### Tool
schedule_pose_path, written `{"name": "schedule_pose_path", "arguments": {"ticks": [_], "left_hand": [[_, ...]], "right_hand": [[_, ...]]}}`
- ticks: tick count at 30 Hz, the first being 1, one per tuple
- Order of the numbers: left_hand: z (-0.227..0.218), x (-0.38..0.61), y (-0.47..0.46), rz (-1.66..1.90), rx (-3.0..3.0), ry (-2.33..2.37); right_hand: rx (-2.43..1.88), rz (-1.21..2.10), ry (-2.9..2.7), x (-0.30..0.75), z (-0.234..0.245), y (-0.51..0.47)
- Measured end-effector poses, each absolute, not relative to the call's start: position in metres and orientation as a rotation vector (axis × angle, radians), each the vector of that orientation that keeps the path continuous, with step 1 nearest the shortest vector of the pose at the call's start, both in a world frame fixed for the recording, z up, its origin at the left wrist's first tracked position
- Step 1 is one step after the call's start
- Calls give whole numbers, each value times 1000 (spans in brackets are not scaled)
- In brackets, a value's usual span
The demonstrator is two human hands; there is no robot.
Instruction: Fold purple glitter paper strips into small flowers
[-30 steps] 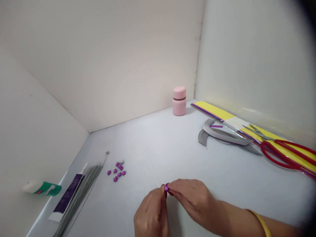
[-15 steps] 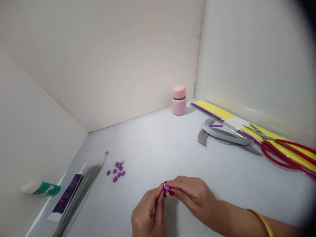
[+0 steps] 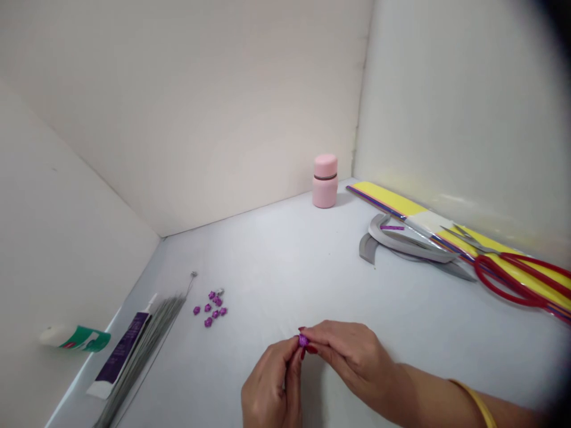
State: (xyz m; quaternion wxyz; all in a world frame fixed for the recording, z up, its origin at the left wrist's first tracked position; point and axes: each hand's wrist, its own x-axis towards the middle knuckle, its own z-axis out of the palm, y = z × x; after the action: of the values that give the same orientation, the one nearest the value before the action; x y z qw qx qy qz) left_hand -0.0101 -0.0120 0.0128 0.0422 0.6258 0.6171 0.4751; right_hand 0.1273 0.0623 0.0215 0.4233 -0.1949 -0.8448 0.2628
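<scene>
Both my hands meet low in the middle of the view over a white table (image 3: 285, 261). My left hand (image 3: 272, 386) and my right hand (image 3: 348, 356) pinch a tiny glittery purple piece (image 3: 303, 340) between their fingertips. A yellow bangle (image 3: 475, 401) circles my right wrist. Several similar small purple pieces (image 3: 212, 308) lie in a loose cluster on the table to the left of my hands.
A bundle of thin grey wires (image 3: 143, 351) and a purple-labelled packet (image 3: 118, 356) lie at the left. A green and white tube (image 3: 75, 339) rests against the left wall. A pink jar (image 3: 325, 181) stands in the far corner. Red-handled scissors (image 3: 504, 270), yellow sheets (image 3: 401, 205) and grey strips (image 3: 401, 244) lie at the right.
My fingers have shifted slightly on the purple piece while both hands stay in the same spot. Nothing else has moved.
</scene>
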Motion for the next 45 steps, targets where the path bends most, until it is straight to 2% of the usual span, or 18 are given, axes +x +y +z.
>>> {"name": "schedule_pose_path", "arguments": {"ticks": [8, 16, 21, 27, 29, 38, 45], "left_hand": [[9, -9, -14, 1379, 1988, 1955], [11, -6, -14, 1352, 2005, 1999], [9, -7, -13, 1408, 1991, 1934], [14, -10, -12, 1405, 1808, 1853], [15, -10, -11, 1411, 1793, 1799], [10, -6, -12, 1555, 1594, 1813], [14, -4, -13, 1516, 1496, 1718]], "right_hand": [[-462, 341, -2205, 128, 18, 58], [-515, 178, -2190, 125, 17, 55], [-497, 233, -2184, 125, 20, 56], [-518, 796, -2138, 128, 18, 63], [-494, 875, -2150, 130, 17, 64], [-515, 770, -2123, 128, 16, 64], [-558, 732, -2103, 128, 18, 62]]}}
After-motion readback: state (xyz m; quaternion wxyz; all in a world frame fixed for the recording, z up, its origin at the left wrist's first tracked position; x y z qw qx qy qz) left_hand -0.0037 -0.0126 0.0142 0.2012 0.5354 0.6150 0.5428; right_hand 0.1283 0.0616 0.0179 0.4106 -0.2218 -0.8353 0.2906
